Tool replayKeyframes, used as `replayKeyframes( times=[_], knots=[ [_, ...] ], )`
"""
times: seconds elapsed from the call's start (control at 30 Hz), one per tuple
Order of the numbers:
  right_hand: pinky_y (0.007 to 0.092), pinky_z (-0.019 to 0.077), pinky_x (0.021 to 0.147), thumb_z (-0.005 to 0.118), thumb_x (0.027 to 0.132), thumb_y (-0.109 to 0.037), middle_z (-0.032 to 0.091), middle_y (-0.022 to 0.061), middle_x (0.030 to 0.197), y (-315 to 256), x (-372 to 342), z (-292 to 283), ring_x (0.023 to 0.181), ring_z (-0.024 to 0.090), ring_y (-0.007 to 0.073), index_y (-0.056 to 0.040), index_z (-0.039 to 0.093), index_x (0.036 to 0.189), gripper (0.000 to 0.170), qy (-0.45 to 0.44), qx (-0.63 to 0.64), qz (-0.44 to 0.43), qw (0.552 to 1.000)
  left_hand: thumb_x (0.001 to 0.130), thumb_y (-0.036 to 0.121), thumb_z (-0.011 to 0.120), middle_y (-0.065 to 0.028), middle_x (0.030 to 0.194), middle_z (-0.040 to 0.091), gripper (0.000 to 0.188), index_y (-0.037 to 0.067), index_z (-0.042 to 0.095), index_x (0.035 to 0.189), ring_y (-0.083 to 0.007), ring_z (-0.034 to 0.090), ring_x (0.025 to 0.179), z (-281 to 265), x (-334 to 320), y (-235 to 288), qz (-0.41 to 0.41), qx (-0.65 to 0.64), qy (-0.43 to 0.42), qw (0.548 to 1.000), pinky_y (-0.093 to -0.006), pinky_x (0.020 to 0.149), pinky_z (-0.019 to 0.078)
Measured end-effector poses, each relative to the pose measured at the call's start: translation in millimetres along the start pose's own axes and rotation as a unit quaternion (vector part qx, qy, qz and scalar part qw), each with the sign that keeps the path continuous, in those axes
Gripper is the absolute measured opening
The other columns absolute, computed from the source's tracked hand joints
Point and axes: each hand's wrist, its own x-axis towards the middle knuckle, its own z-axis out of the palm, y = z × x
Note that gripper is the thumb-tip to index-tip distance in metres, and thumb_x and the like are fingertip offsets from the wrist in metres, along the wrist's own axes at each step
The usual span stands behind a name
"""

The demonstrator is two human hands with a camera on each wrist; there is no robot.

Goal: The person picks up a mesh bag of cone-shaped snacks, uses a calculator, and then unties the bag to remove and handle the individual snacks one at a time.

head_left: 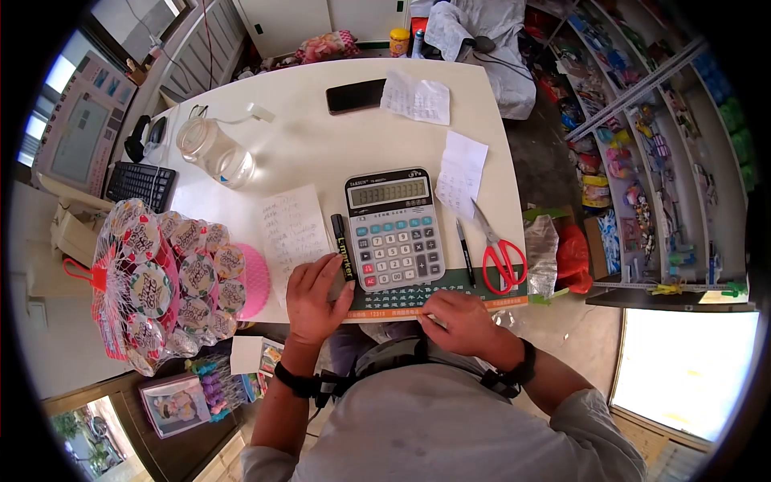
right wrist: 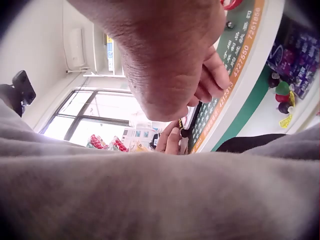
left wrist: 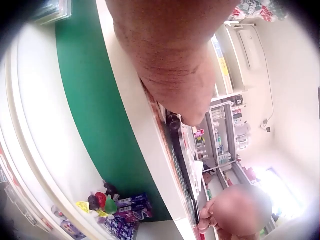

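In the head view my left hand rests at the table's front edge, fingertips on the lower corner of a handwritten sheet, beside a black marker. My right hand lies at the edge of the green printed mat, its fingers loosely curled with nothing visible in them. Between and above the hands is a grey calculator. To its right are a black pen and red-handled scissors. In the left wrist view the left hand hides its own fingers; the right wrist view shows the right hand's bent fingers.
Farther back on the table lie a phone, two paper slips and a clear jar. At the left are a keyboard and netted round packages beside a pink item. Shelves of goods stand at the right.
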Motion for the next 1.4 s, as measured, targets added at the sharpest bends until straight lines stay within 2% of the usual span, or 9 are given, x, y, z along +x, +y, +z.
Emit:
replayKeyframes(
  times=[0.17, 0.27, 0.37, 0.47, 0.63, 0.77, 0.97, 1.23, 1.4],
  knots=[
    [0.0406, 0.0572, 0.067, 0.073, 0.088, -0.014, 0.071, 0.0096, 0.108, -13.3, 13.4, 3.4, 0.082, 0.071, 0.0305, -0.0077, 0.063, 0.094, 0.013, 0.010, -0.017, -0.038, 0.999, 0.082, 0.014, 0.075, -0.0142, 0.124, 0.071, 0.047, 0.003, 0.068, 0.127, -0.0361, 0.064, 0.104, 0.0, -0.8, -0.4, 0.000, -0.011, 0.004, 1.000, -0.0445, 0.094, 0.0521],
    [0.0428, 0.0576, 0.067, 0.066, 0.092, -0.018, 0.065, 0.0123, 0.129, -23.8, 30.7, 7.8, 0.083, 0.071, 0.0325, -0.0067, 0.059, 0.102, 0.017, -0.054, -0.003, -0.055, 0.997, 0.081, 0.016, 0.076, -0.0119, 0.123, 0.071, 0.047, 0.006, 0.069, 0.126, -0.0350, 0.064, 0.103, 2.7, -1.5, -3.5, 0.002, -0.006, 0.011, 1.000, -0.0438, 0.093, 0.0520],
    [0.0446, 0.0575, 0.065, 0.066, 0.091, -0.017, 0.063, 0.0129, 0.133, -24.1, 44.8, 21.6, 0.080, 0.071, 0.0335, -0.0054, 0.059, 0.101, 0.017, -0.055, -0.006, -0.075, 0.996, 0.082, 0.015, 0.075, -0.0130, 0.124, 0.071, 0.046, 0.005, 0.068, 0.127, -0.0354, 0.065, 0.105, 0.0, -0.2, -1.2, 0.002, -0.008, 0.006, 1.000, -0.0440, 0.094, 0.0520],
    [0.0461, 0.0575, 0.063, 0.066, 0.090, -0.016, 0.063, 0.0139, 0.132, -21.2, 50.0, 32.0, 0.078, 0.071, 0.0341, -0.0047, 0.059, 0.099, 0.016, -0.049, -0.014, -0.080, 0.995, 0.083, 0.014, 0.073, -0.0142, 0.124, 0.071, 0.046, 0.004, 0.067, 0.127, -0.0360, 0.065, 0.106, -1.1, -0.9, -1.1, 0.000, -0.005, 0.001, 1.000, -0.0444, 0.095, 0.0519],
    [0.0461, 0.0540, 0.062, 0.066, 0.090, -0.018, 0.068, 0.0105, 0.101, -19.9, 42.4, 18.1, 0.076, 0.068, 0.0340, -0.0063, 0.060, 0.089, 0.014, -0.041, 0.013, -0.073, 0.996, 0.083, 0.014, 0.073, -0.0144, 0.123, 0.071, 0.045, 0.003, 0.068, 0.127, -0.0366, 0.065, 0.106, -0.3, -0.4, -1.5, -0.002, -0.008, 0.000, 1.000, -0.0449, 0.095, 0.0518],
    [0.0471, 0.0513, 0.062, 0.068, 0.091, -0.024, 0.063, 0.0085, 0.079, -3.4, 8.7, -2.9, 0.075, 0.066, 0.0347, -0.0084, 0.059, 0.083, 0.020, -0.097, -0.043, 0.004, 0.994, 0.083, 0.014, 0.073, -0.0147, 0.123, 0.071, 0.046, 0.003, 0.068, 0.127, -0.0372, 0.065, 0.105, -0.7, -0.6, -1.7, 0.003, -0.008, 0.004, 1.000, -0.0452, 0.095, 0.0517],
    [0.0481, 0.0516, 0.063, 0.073, 0.089, -0.032, 0.064, 0.0099, 0.080, 25.1, -31.8, -4.2, 0.075, 0.067, 0.0347, -0.0091, 0.058, 0.084, 0.028, -0.089, -0.115, 0.096, 0.985, 0.082, 0.014, 0.073, -0.0149, 0.124, 0.071, 0.048, 0.003, 0.067, 0.128, -0.0374, 0.064, 0.105, -2.4, 1.6, -1.2, 0.004, -0.011, -0.007, 1.000, -0.0452, 0.095, 0.0517],
    [0.0479, 0.0514, 0.062, 0.075, 0.087, -0.033, 0.065, 0.0098, 0.079, 26.9, -26.9, -3.3, 0.074, 0.067, 0.0339, -0.0089, 0.057, 0.083, 0.031, -0.108, -0.127, 0.101, 0.981, 0.083, 0.015, 0.074, -0.0163, 0.125, 0.070, 0.049, 0.002, 0.066, 0.129, -0.0381, 0.065, 0.107, -5.0, -0.6, -2.2, 0.007, -0.006, -0.015, 1.000, -0.0463, 0.095, 0.0517],
    [0.0469, 0.0512, 0.062, 0.075, 0.086, -0.033, 0.065, 0.0090, 0.079, 24.3, -23.7, -3.9, 0.074, 0.067, 0.0329, -0.0090, 0.057, 0.082, 0.030, -0.100, -0.117, 0.100, 0.983, 0.085, 0.015, 0.076, -0.0181, 0.124, 0.070, 0.043, 0.001, 0.067, 0.125, -0.0387, 0.067, 0.105, -13.7, -1.1, 17.9, -0.021, -0.004, -0.018, 1.000, -0.0473, 0.092, 0.0532]
  ],
)
